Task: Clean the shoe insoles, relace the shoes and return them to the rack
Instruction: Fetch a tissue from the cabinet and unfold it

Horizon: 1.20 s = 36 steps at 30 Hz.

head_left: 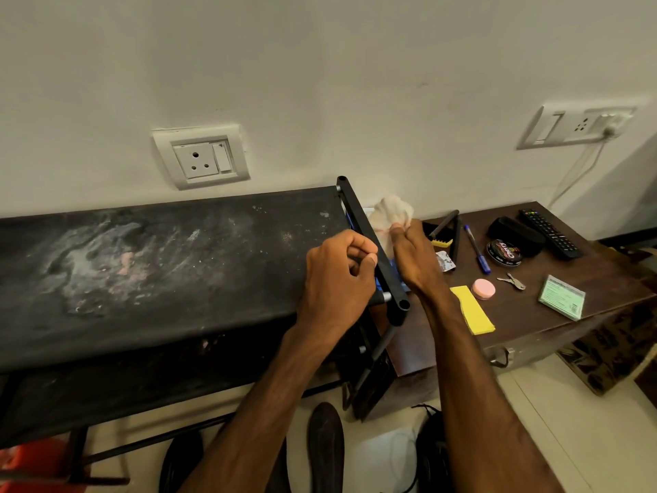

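Backdrop: pale wall [320, 65] with a white socket [201, 156] above the rack and a second switch plate [576, 126] further right, a white cable hanging from it.
Rack: black shoe rack [160, 261], its top sheet dusty and streaked grey; its black end bar [359, 215] runs along the right edge.
Cabinet: brown wooden cabinet [533, 325] stands against the rack's right end.
Writing: round black polish tin [504, 252] on the cabinet, right of the rack, has red lettering that appears to read "Cherry". The print on a green-and-white card [561, 297] further right is too small to read.
Other items right of the rack: remote [549, 233], blue pen [477, 249], keys [512, 281], pink disc [482, 289], yellow strip [471, 309].
Left hand: left hand [337, 275] sits over the rack's right edge, touching the end bar, fingers curled in and thumb against the forefinger; whether it holds anything cannot be told.
Right hand: right hand [414, 257] is just right of the end bar, fingertips pinching a crumpled white cloth [391, 211] that rises above them towards the wall.
Insole: dark insole [325, 446] lies on the floor below the rack's right end, well apart from both hands.
Shoes: one black shoe [432, 453] with loose laces lies on the floor right of the insole; another dark shoe [181, 464] lies under the rack.
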### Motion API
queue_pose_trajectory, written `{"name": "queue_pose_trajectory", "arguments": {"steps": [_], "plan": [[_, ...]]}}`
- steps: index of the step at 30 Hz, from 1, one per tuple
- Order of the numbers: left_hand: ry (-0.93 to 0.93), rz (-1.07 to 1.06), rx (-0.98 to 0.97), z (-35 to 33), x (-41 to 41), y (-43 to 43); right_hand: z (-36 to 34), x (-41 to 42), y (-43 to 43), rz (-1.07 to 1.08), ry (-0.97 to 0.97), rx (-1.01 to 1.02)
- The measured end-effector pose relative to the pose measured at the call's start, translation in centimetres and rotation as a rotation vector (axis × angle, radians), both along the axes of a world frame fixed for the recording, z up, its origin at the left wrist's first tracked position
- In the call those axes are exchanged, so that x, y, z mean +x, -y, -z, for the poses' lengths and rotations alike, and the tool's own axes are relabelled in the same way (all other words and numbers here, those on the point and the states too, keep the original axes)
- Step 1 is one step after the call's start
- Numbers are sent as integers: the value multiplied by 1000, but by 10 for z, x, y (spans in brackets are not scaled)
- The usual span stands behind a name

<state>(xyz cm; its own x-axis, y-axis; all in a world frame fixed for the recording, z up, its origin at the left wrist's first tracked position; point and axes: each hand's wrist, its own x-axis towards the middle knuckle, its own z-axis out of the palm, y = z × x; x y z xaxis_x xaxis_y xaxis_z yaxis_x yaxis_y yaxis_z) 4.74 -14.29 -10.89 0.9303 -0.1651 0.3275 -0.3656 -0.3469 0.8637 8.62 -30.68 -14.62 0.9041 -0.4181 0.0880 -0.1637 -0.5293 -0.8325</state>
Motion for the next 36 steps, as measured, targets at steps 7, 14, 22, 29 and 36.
{"name": "queue_pose_trajectory", "arguments": {"steps": [7,14,22,29,36], "plan": [[-1,-1,-7,0,1,0,-10,1,2,159,223,-56],[-41,-20,-56,0,2,0,-39,-8,0,45,539,-66],[-21,-91,-251,-16,3,-7,-64,-25,-8,-167,643,183],[-91,-85,-460,-46,8,-25,-85,-47,-21,-287,685,186],[-209,284,-354,-89,-19,-57,-104,-88,-46,-434,650,234]]}}
